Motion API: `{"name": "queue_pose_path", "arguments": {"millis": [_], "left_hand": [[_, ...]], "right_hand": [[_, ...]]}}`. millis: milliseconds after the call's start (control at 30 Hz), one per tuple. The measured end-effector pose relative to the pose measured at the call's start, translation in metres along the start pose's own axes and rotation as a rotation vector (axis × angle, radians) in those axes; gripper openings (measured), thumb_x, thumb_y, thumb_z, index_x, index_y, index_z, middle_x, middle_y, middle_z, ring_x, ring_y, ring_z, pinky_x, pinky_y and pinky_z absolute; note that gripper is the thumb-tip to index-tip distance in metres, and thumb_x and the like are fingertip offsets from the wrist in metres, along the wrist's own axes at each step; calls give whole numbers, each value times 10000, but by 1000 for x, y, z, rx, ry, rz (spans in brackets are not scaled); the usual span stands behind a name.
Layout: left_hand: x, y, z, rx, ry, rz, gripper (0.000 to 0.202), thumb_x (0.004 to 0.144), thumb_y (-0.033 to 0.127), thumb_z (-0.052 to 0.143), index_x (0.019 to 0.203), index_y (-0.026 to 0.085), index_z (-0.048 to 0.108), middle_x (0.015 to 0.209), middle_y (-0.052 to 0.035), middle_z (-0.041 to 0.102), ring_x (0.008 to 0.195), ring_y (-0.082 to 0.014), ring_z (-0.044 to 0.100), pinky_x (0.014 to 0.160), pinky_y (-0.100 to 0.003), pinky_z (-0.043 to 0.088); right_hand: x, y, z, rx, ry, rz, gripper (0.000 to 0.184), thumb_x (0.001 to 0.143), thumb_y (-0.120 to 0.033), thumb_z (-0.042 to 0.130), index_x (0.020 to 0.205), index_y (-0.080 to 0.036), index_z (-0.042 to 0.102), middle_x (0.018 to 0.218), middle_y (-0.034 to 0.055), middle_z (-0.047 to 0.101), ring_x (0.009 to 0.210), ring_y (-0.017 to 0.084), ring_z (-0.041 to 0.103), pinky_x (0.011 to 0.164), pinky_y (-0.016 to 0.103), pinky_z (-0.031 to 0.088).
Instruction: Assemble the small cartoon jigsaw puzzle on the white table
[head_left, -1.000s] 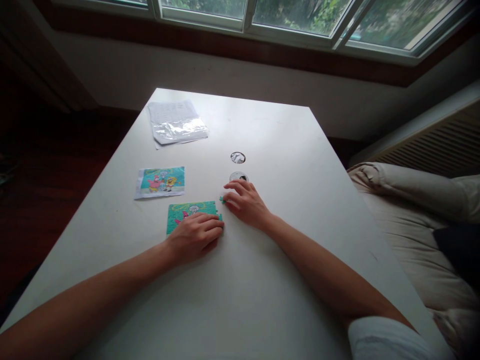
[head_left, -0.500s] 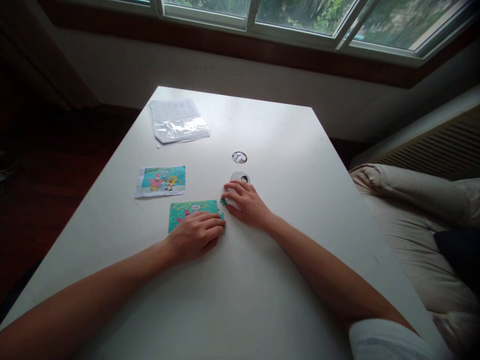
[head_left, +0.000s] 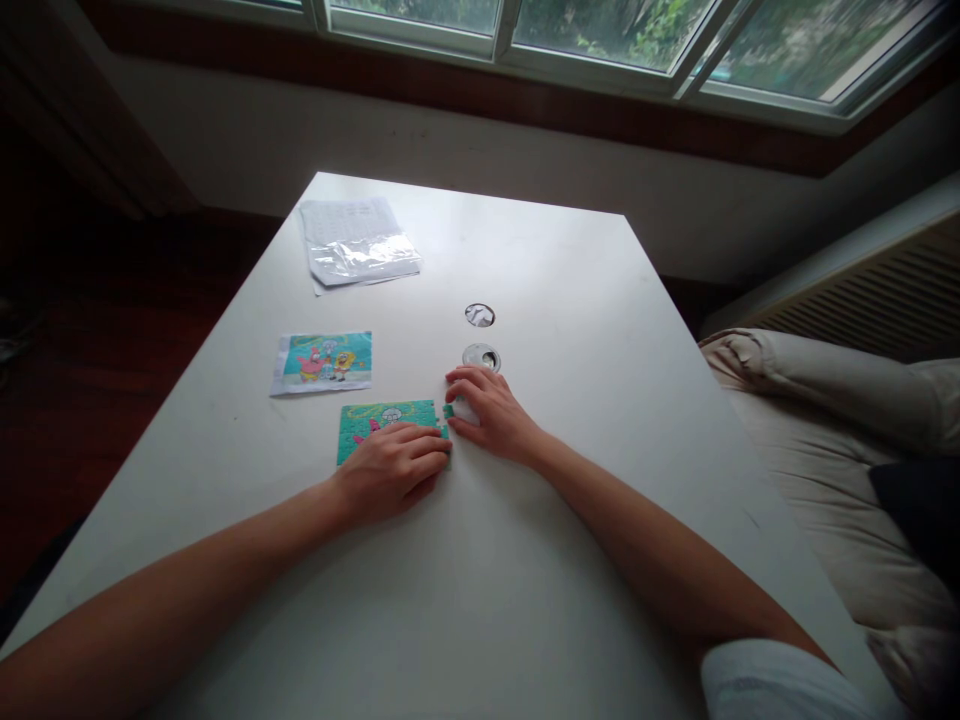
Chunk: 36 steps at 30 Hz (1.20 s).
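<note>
A mostly assembled green jigsaw puzzle [head_left: 356, 425] lies on the white table, with a gap in its upper right corner. Across its lower right part rests my left hand [head_left: 394, 462], fingers stretched out over the pieces and covering much of the picture. Just right of the gap, my right hand [head_left: 491, 410] has its fingers curled round a small green puzzle piece [head_left: 448, 411], close to the tabletop. The piece sits a little apart from the puzzle's edge, and the fingers partly hide it.
A printed reference picture [head_left: 328, 360] lies behind the puzzle. Papers in a clear plastic sleeve [head_left: 360, 245] are at the table's far left. Two round holes, a far one [head_left: 480, 315] and a near one [head_left: 481, 356], are set in the table [head_left: 555, 290]. A cushioned seat [head_left: 795, 460] stands to the right.
The right hand has shifted slightly, and the puzzle piece in it has turned and moved a bit lower, level with the gap. My left hand stays in place on the puzzle.
</note>
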<state>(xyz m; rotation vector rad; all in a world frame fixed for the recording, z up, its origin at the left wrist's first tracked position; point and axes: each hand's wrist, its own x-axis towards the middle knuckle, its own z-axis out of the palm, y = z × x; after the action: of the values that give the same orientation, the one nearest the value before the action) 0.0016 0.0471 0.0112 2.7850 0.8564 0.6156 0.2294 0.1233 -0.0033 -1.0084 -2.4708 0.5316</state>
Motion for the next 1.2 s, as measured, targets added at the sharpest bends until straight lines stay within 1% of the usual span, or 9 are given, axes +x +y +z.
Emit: {"name": "queue_pose_path", "arguments": {"millis": [100,267,467,667,767,867,967,1067,1200], "left_hand": [[0,0,0,-2,-6,-3,216,996,203,465,1053,180,672,1195,-69,725,1146,-217,653,1007,-370,497],[-1,0,1,-10,-18,-8,217,996,207,469,1069,182,672,1215,-68,717,1156,-220,648,1013,-378,494],[-1,-1,1,-9,-22,-14,220,999,209,466,1064,179,674,1214,-71,717,1162,-218,643,1015,-373,493],[0,-1,1,-13,-14,-9,207,991,197,474,1065,181,667,1219,-60,716,1163,-222,644,1011,-375,490],[0,0,1,-13,-3,-8,210,992,201,473,1062,184,670,1202,-68,721,1154,-220,648,1006,-370,493],[-1,0,1,-21,-11,-13,213,988,203,474,1070,182,670,1206,-73,718,1161,-224,643,1016,-376,492],[-1,-1,1,-37,-32,-14,221,978,193,479,1098,183,664,1240,-75,702,1187,-226,629,1044,-387,482],[-1,-2,2,-48,-44,-12,236,969,184,481,1121,189,661,1260,-81,692,1210,-226,617,1063,-393,474],[-2,-2,2,-56,-49,-16,241,971,189,481,1128,191,663,1268,-85,688,1219,-230,611,1070,-403,470]], "right_hand": [[0,0,-1,-12,0,-1,258,870,-282,693,1119,-269,627,1341,74,588,1314,269,466,1085,462,355],[0,0,0,-27,5,7,202,877,-282,696,1072,-272,646,1334,72,591,1300,277,471,1070,472,373],[-2,-4,2,-64,38,83,233,859,-302,722,1069,-254,632,1327,93,580,1275,297,480,1051,485,385],[-3,-10,-1,-64,45,103,207,860,-288,727,1044,-251,638,1241,81,612,1191,282,512,1003,456,401],[-2,-12,1,-12,64,104,203,855,-250,721,1038,-248,633,1153,66,654,1126,266,536,979,431,404],[-1,-13,3,87,81,98,86,864,-181,669,920,-239,638,960,30,694,996,227,582,962,401,402],[1,-13,3,227,82,111,97,851,-137,620,833,-230,639,812,-6,671,821,173,600,883,344,436],[1,-12,0,299,102,140,106,800,-129,615,820,-228,649,799,-12,659,787,163,600,815,313,458],[1,-11,-3,393,124,190,130,795,-147,582,865,-224,659,891,5,708,844,175,634,792,304,483]]}}
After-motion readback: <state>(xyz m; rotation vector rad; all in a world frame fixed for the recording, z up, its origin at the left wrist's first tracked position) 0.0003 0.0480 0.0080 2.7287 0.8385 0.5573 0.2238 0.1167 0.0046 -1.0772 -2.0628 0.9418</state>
